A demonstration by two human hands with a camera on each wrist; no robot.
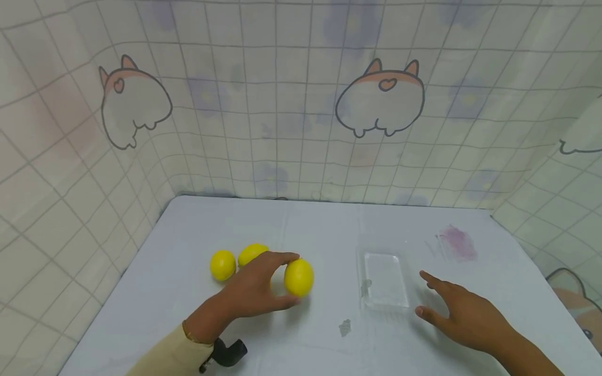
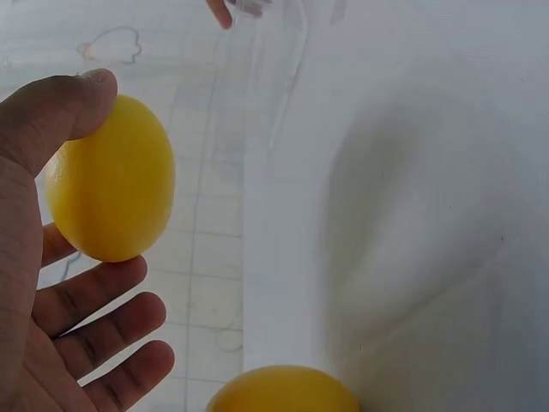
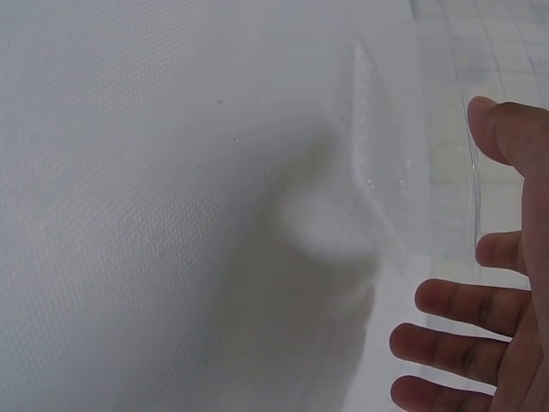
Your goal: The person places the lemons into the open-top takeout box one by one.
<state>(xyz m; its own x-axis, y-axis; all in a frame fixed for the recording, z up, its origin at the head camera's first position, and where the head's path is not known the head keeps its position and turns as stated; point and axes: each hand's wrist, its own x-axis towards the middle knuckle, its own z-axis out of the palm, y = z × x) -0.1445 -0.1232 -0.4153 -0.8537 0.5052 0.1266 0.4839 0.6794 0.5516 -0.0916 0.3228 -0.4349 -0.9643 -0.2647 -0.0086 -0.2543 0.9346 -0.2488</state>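
Note:
My left hand (image 1: 251,287) pinches a yellow lemon (image 1: 299,278) between thumb and fingers, above the table. The left wrist view shows the smooth lemon (image 2: 120,180) with the thumb over its top end and a fingertip at its lower end. Behind this hand lie two more lemons, one round in outline (image 1: 222,265) and one partly covered by the hand (image 1: 252,254). On the right, a clear plastic container (image 1: 385,282) sits on the table. Just beside its right edge hovers my right hand (image 1: 470,318), fingers spread, holding nothing.
The white table (image 1: 324,230) is bordered by a grid-patterned curtain (image 1: 291,104) at the back and sides. A pinkish patch (image 1: 457,243) lies at the back right, and a small grey mark (image 1: 345,328) near the front. A black strap mount (image 1: 228,352) is by my left sleeve.

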